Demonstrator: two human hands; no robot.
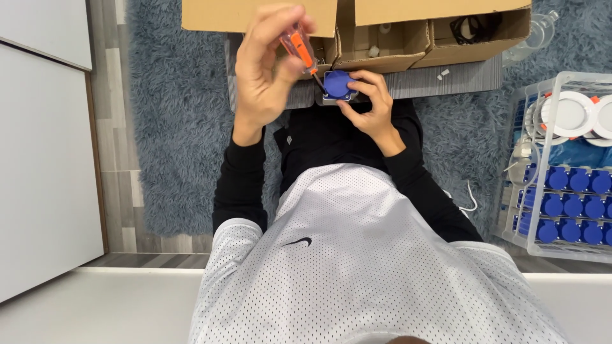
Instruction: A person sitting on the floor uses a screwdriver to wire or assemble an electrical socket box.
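Seated on a grey rug, arms in black sleeves stretched out over the lap. Left hand raised and closed around an orange-handled screwdriver, shaft slanting down to the right, tip touching the left edge of a blue socket. Right hand wrapped narrowly about that socket from the right and the near side, fingertips on its rim. Socket held centre, just near of an open cardboard box at the far edge. At right, well apart from both hands, a clear crate with rows of blue sockets and white round lamps at its far end. White panel along the left.
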